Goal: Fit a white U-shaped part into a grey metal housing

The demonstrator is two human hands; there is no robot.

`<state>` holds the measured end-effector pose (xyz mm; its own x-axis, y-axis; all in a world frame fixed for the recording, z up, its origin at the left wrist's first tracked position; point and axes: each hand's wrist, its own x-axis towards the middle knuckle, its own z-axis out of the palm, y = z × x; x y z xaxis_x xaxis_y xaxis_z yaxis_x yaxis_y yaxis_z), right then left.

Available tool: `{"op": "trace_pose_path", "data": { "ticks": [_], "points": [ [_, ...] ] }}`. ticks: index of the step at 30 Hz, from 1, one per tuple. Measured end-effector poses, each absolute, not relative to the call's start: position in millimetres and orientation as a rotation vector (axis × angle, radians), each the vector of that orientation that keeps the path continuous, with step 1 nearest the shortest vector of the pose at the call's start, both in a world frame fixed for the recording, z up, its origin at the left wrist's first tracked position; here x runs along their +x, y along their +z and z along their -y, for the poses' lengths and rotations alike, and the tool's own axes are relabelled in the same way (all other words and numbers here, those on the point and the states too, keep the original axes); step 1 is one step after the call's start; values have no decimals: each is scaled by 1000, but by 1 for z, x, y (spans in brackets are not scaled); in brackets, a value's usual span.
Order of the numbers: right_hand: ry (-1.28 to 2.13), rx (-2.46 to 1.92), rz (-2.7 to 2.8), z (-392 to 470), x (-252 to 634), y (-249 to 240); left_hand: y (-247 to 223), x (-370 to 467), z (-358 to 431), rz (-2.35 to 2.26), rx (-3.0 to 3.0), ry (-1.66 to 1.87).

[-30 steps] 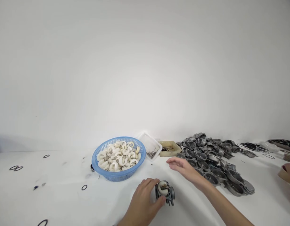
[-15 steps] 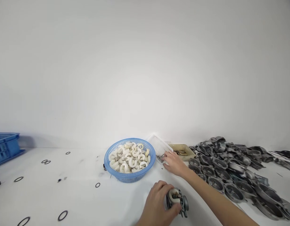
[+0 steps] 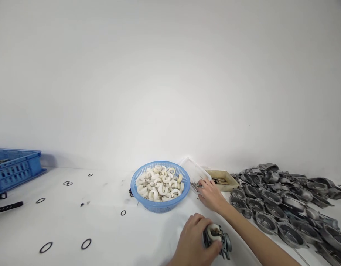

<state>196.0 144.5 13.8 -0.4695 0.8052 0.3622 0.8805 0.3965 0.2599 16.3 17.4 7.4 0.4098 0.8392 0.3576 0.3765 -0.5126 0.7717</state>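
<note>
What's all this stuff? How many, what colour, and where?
Wall: one, white, behind.
Table: one, white, below it.
Crate: one, blue, left.
Strap: one, black, near the crate.
Basket: one, blue, centre.
Carburettor floats: many, whitish, in the basket.
Rings: seven seen, black, left of the basket.
Small bits: several, dark, among the rings.
Shallow tray: one, white, right of the basket.
Thin metal pieces: several, grey, in the tray.
Box: one, beige, right of the tray.
Float bowls: many, grey, heaped right.
Carburettor: one, grey, front, white float inside.
Left hand: one, bare, gripping the carburettor.
Right hand: one, bare, at the thin metal pieces.
</note>
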Motion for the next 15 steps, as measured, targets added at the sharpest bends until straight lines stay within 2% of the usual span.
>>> {"op": "trace_pose_path", "data": {
  "ticks": [15],
  "points": [
    [-723,-1488,2454,-147,192,6,-1,16,-19,-1021,2073,1042]
  ]
}}
